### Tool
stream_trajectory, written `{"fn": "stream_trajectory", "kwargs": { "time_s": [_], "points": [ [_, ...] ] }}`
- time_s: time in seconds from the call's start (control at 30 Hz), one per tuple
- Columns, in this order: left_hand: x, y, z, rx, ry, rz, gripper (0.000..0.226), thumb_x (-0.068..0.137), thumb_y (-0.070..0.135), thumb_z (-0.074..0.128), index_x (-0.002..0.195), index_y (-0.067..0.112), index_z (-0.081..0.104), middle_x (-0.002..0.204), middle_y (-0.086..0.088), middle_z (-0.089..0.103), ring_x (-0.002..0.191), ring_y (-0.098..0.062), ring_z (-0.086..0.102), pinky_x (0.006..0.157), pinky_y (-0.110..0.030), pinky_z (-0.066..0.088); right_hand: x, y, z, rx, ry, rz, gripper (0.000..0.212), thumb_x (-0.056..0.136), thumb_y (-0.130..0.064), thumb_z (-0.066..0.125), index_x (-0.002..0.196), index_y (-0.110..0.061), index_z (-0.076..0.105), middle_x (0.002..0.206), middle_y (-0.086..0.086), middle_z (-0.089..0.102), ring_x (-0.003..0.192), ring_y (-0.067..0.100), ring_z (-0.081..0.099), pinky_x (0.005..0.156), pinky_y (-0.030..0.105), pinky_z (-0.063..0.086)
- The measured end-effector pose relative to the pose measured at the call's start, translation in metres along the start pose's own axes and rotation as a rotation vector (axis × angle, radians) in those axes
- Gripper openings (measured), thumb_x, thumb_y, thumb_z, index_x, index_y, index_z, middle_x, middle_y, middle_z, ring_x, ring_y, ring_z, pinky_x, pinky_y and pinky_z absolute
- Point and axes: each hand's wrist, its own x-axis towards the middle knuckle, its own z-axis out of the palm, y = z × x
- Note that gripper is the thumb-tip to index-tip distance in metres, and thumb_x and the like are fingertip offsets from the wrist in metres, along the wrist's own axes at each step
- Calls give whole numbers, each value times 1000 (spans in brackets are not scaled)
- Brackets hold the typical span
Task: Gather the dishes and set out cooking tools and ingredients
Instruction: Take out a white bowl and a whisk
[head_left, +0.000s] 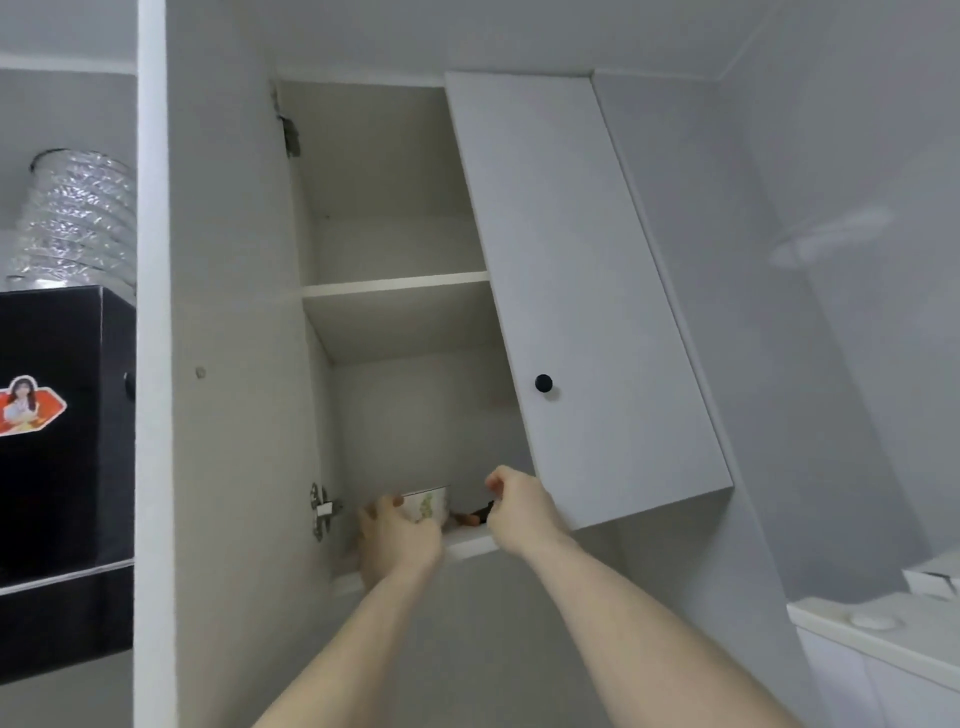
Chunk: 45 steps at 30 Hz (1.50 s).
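My left hand (397, 535) wrapped the side of a small patterned box (430, 505) at the front lip of the bottom shelf (467, 540). Right hand (519, 506) pinched something dark — unidentifiable. Risk: the box, taken one-handed overhead, could tip off the lip. It stood upright, printed face toward me — long axis unclear. Right door (587, 291) closed.

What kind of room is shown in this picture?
Most likely a home kitchen. A white wall cabinet stands open, a black range hood with a foil duct is beside it, and the left hand touches a small dish.
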Motion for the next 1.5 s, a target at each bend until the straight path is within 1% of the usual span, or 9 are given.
{"fn": "stream_trajectory", "kwargs": {
  "time_s": [0.17, 0.33, 0.43, 0.53, 0.67, 0.77, 0.87, 1.2, 1.5],
  "points": [
    [31, -11, 22, 139, 3, 126, 56, 86, 22, 64, 140, 19, 49, 147, -11, 39, 133, -34, 45, 107, -41, 39, 38, 5, 38, -89, -96, -15, 44, 88, -7, 58, 131, -18, 57, 135, 6, 58, 121, 28, 59, 99, 36, 50],
    [74, -30, 33, 240, 9, 188, 58, 88, 33, 64, 142, 21, 46, 149, -10, 36, 134, -35, 41, 109, -42, 37, 71, 7, 65, -148, -108, 29, 45, 85, -18, 67, 129, -12, 59, 135, 11, 60, 125, 32, 58, 103, 38, 50],
    [85, -36, 46, 308, -17, 201, 57, 88, 49, 61, 138, 24, 49, 145, -7, 40, 129, -35, 47, 105, -42, 42, 86, 10, 77, -249, -154, 26, 44, 85, -16, 65, 129, -10, 63, 133, 13, 63, 123, 32, 60, 100, 37, 53],
    [90, -37, 52, 345, -69, 179, 53, 84, 54, 61, 127, 23, 53, 137, -7, 43, 123, -36, 54, 100, -41, 47, 94, 12, 81, -320, -193, 14, 46, 87, -15, 64, 132, -9, 62, 135, 14, 62, 123, 32, 61, 99, 36, 53],
    [93, -43, 56, 286, -92, 164, 49, 84, 46, 70, 120, 17, 52, 132, -8, 42, 116, -33, 58, 98, -42, 49, 99, 14, 90, -406, -217, 3, 40, 89, -16, 64, 129, -11, 64, 131, 13, 64, 118, 31, 63, 93, 35, 53],
    [95, -44, 56, 302, -62, 177, 46, 87, 44, 69, 120, 17, 52, 131, -6, 42, 113, -31, 59, 90, -39, 48, 106, 14, 97, -401, -249, 18, 36, 90, -16, 63, 125, -8, 65, 130, 12, 64, 115, 30, 65, 91, 34, 55],
    [97, -45, 56, 306, -28, 184, 44, 88, 43, 70, 119, 16, 53, 130, -5, 42, 113, -31, 61, 88, -40, 49, 111, 12, 99, -433, -257, 5, 28, 91, -14, 61, 118, -8, 66, 126, 12, 65, 112, 30, 65, 86, 34, 55],
    [88, -43, 50, 279, 71, 215, 39, 89, 29, 71, 120, 13, 53, 125, -7, 43, 112, -37, 61, 86, -45, 51, 102, 6, 94, -491, -230, -57, 32, 93, -15, 60, 123, -6, 63, 131, 14, 62, 122, 33, 61, 95, 38, 53],
    [82, -42, 47, 239, 111, 240, 33, 92, 25, 68, 115, 12, 49, 124, -8, 43, 114, -39, 57, 82, -45, 47, 101, 5, 93, -439, -174, 2, 31, 94, -5, 57, 125, -3, 63, 133, 17, 60, 123, 35, 59, 95, 38, 53]
  ]
}}
